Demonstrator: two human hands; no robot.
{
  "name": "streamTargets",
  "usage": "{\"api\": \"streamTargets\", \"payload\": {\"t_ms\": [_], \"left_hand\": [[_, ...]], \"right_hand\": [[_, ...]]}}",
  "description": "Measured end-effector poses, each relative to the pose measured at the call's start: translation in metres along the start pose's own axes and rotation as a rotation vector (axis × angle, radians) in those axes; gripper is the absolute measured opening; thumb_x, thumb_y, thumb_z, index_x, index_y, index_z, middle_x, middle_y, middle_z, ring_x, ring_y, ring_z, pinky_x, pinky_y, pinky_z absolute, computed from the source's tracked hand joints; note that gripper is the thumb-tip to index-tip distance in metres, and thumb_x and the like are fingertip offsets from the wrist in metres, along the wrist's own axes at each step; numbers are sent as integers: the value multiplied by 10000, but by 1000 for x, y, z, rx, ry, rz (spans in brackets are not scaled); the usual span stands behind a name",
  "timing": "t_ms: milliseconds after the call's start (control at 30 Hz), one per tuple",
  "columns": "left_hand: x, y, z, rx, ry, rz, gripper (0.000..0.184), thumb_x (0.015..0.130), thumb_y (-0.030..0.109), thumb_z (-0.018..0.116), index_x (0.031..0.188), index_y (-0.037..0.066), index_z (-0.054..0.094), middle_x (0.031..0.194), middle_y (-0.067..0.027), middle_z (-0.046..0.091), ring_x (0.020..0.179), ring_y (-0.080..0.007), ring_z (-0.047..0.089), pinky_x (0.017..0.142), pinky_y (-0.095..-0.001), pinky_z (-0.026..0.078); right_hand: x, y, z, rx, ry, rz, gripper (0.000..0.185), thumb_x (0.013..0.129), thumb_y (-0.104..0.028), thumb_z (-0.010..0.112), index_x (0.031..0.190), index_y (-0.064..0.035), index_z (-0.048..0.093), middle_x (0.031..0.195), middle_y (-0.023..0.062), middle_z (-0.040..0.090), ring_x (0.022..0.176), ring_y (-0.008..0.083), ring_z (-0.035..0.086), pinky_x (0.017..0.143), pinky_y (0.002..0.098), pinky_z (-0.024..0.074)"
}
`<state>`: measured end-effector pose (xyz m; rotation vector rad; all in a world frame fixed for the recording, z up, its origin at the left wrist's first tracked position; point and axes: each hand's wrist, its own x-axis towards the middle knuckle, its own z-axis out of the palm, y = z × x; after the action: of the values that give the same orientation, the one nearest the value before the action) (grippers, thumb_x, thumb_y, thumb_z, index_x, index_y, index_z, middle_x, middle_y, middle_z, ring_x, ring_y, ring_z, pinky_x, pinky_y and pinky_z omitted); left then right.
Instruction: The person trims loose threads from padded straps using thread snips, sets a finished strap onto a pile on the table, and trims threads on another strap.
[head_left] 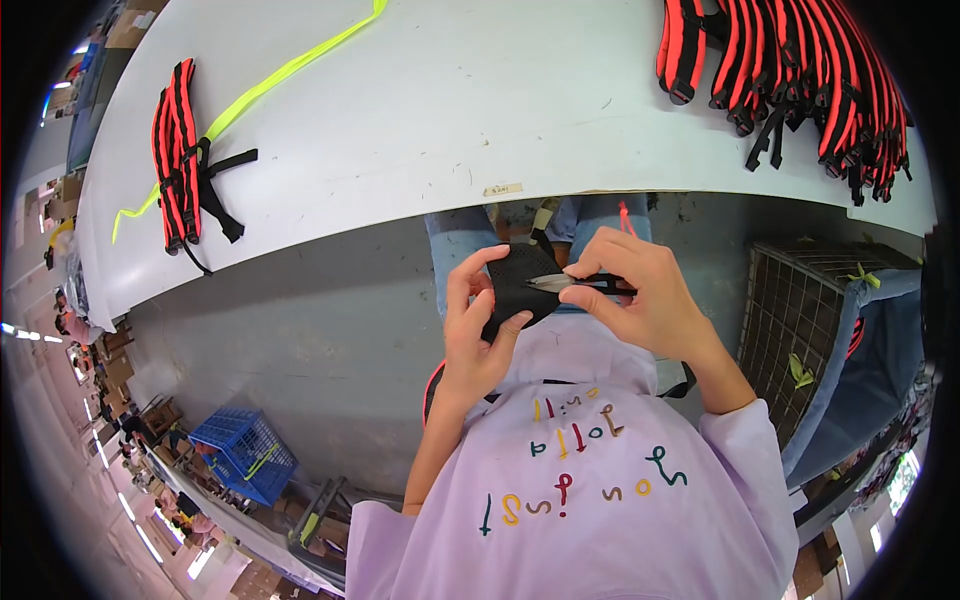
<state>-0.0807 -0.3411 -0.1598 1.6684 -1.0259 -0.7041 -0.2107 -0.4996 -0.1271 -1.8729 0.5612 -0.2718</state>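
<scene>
Above my lap, my left hand (480,315) grips a piece of black fabric (515,296) between thumb and fingers. My right hand (635,295) is closed around small thread snips (550,283) with dark handles. Their pale metal blades lie against the face of the fabric, pointing left. A black strap (543,225) with a light patch shows just beyond the fabric, and a bit of red cord (626,218) hangs near my right hand. The rest of the piece is hidden behind my hands and shirt.
The white table (400,130) curves ahead of me. On it lie a bundle of red-and-black straps (178,160) at left, a yellow-green ribbon (290,70), and a large strap pile (800,80) at right. A blue crate (245,455) and a cloth-lined wire cage (795,320) flank me.
</scene>
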Motion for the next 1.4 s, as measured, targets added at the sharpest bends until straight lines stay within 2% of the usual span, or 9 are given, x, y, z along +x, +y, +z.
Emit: {"api": "streamTargets", "payload": {"t_ms": [67, 167, 267, 367, 467, 700, 900, 1000, 1400], "left_hand": [[-1, -2, 0, 27, -6, 3, 213, 789, 84, 636, 933, -62, 577, 1247, -148, 428, 945, -198, 490, 831, -310, 427], [1, -1, 3, 50, 19, 44, 270, 710, 14, 681, 675, -34, 418, 1246, -170, 443, 731, -184, 398, 678, -296, 391], [0, -4, 4, 47, 18, 54, 278, 707, 12, 683, 668, -27, 411, 1246, -168, 445, 723, -183, 392, 681, -291, 386], [0, -4, 4, 33, 39, 36, 276, 704, 6, 680, 666, -25, 409, 1247, -167, 446, 713, -182, 387, 676, -293, 385], [-1, -1, 1, 48, -8, -8, 196, 777, 68, 636, 911, -61, 575, 1244, -151, 434, 931, -191, 486, 813, -308, 431], [-4, -4, 1, 76, -19, 6, 194, 772, 60, 637, 910, -62, 575, 1245, -152, 432, 916, -188, 483, 814, -308, 430], [-4, -5, 0, 66, -4, 22, 195, 772, 56, 637, 909, -65, 572, 1245, -154, 429, 909, -189, 488, 807, -306, 434], [-4, -4, 0, 74, -21, 29, 196, 772, 54, 636, 912, -66, 569, 1245, -155, 428, 902, -191, 493, 802, -308, 438], [-4, -2, -1, 97, -27, 34, 199, 762, 42, 641, 908, -69, 564, 1246, -161, 425, 900, -192, 497, 801, -309, 438]], "right_hand": [[-1, 2, -2, 20, -27, 15, 167, 743, -116, 710, 795, -13, 589, 689, 45, 510, 535, 142, 456, 440, 235, 350], [-1, 6, -3, 26, -46, -8, 156, 746, -94, 707, 805, -7, 591, 696, 39, 511, 548, 116, 437, 462, 220, 344], [-2, 8, -3, 96, -49, 32, 150, 753, -90, 700, 806, -4, 590, 702, 35, 513, 561, 103, 431, 487, 216, 344], [-3, 9, -4, 175, -14, 95, 148, 756, -91, 699, 807, -2, 592, 710, 31, 519, 577, 92, 437, 491, 219, 342], [-3, 8, -3, 148, -10, 77, 150, 755, -95, 701, 804, -3, 594, 714, 32, 524, 584, 91, 449, 486, 223, 340], [-1, 3, -4, -9, -75, 7, 154, 751, -97, 706, 806, -3, 597, 709, 35, 531, 592, 100, 469, 476, 226, 348], [-3, 4, 1, 181, 33, 92, 167, 759, -147, 697, 763, -27, 580, 670, 39, 502, 543, 145, 440, 442, 260, 349], [-3, 2, 1, 28, 8, 16, 162, 760, -137, 698, 766, -23, 582, 665, 35, 489, 547, 128, 432, 443, 246, 343], [-7, 10, 1, 127, 27, 44, 188, 750, -147, 710, 811, -25, 580, 693, 28, 495, 535, 119, 424, 434, 239, 334]]}}
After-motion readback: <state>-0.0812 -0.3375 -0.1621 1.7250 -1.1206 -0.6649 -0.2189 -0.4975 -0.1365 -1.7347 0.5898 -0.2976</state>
